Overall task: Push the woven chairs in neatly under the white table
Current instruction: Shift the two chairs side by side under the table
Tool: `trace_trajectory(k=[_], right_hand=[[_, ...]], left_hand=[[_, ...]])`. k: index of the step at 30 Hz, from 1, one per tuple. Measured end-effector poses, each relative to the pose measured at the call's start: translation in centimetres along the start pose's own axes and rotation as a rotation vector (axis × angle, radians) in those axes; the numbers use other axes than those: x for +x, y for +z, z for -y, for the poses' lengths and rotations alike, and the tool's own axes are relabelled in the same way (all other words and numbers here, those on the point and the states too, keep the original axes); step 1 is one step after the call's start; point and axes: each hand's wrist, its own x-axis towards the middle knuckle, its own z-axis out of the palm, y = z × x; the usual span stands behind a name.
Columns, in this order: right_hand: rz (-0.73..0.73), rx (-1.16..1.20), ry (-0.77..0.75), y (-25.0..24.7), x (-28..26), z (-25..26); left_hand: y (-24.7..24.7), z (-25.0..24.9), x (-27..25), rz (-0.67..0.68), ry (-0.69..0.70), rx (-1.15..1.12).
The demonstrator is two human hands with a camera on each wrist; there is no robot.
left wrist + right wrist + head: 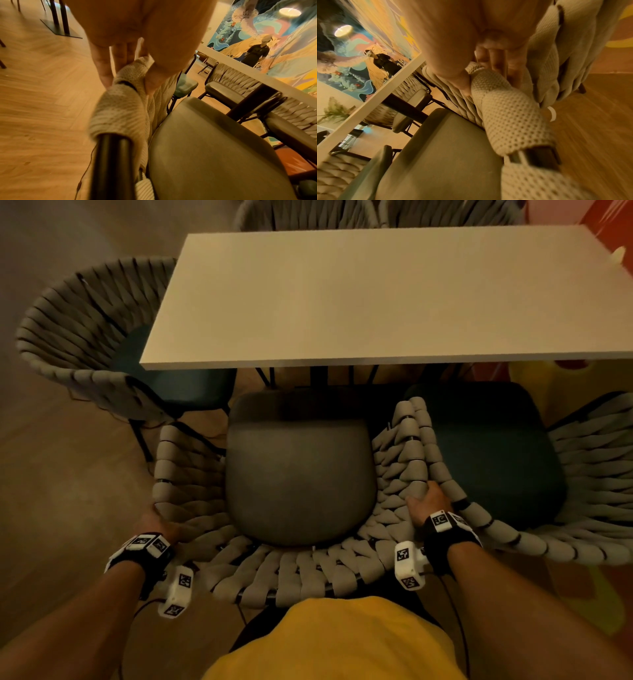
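I have both grips clamped on the middle chair [298, 467]: left hand [159, 523] on its left rim, right hand [426, 503] on its right rim. Its seat front sits just under the bench [342, 296] edge, so I judge it partly in. The right chair [486, 446] beside it looks similar; the left chair [85, 330] stands angled at the bench end. No containers here.
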Motion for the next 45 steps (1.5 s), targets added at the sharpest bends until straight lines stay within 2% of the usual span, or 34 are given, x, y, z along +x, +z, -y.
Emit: trace_trajectory(k=[2,5,7,9,12,14,16,19,22,24,26,28,30,34,37,39,45], right_hand=[[-0.025,0.002,-0.028,0.5,0.5,0.8],[-0.022,0.019,-0.059,0.8,1.0,1.0],[0.038,0.085,-0.015,0.8,1.2,0.3],[0.159,0.141,0.068,1.2,0.8,-0.4],[0.28,0.245,0.167,2.8,1.1,-0.8],[0.257,0.207,0.17,3.3,1.5,-0.6],[0.229,0.179,0.169,3.7,2.0,-0.7],[0.206,0.184,0.146,4.2,3.0,-1.2],[0.199,0.115,0.123,3.7,2.1,-0.5],[0.16,-0.008,0.074,2.0,0.4,0.2],[0.088,-0.082,-0.003,-0.1,-0.8,0.2],[-0.022,-0.124,-0.068,-2.1,-1.0,-0.9],[-0.123,-0.199,-0.094,-4.1,-1.0,-2.5],[-0.131,-0.544,-0.067,-7.1,0.0,-7.3],[-0.078,-0.628,-0.045,-8.4,1.4,-10.8],[-0.015,-0.63,-0.042,-9.0,2.4,-12.7],[0.0,-0.486,-0.184,-9.7,4.5,-16.1]], left_hand=[[0.1,-1.2,-1.0,-0.033,0.082,0.018],[0.2,-2.0,-1.3,-0.06,0.084,-0.033],[1.1,-1.5,-0.8,0.017,0.0,-0.069],[2.4,-0.5,-0.7,0.147,-0.097,-0.133],[4.4,1.1,0.9,0.134,-0.169,-0.202],[4.9,1.7,1.6,0.144,-0.167,-0.206],[6.1,3.8,4.5,0.156,-0.179,-0.243],[5.1,1.6,1.9,0.136,-0.163,-0.163],[4.8,-1.0,-2.4,0.098,-0.064,0.022],[4.9,-2.9,-5.4,0.017,-0.023,0.052],[5.6,-5.1,-7.9,-0.001,0.1,0.189],[7.1,-6.9,-10.1,0.056,0.332,0.345],[9.0,-9.0,-12.9,0.17,0.516,0.38],[13.7,-11.7,-18.6,0.414,0.72,0.488],[16.8,-12.8,-21.0,0.518,0.733,0.661],[18.5,-13.1,-22.0,0.548,0.688,0.737],[21.4,-13.0,-24.3,0.418,0.606,0.757]])
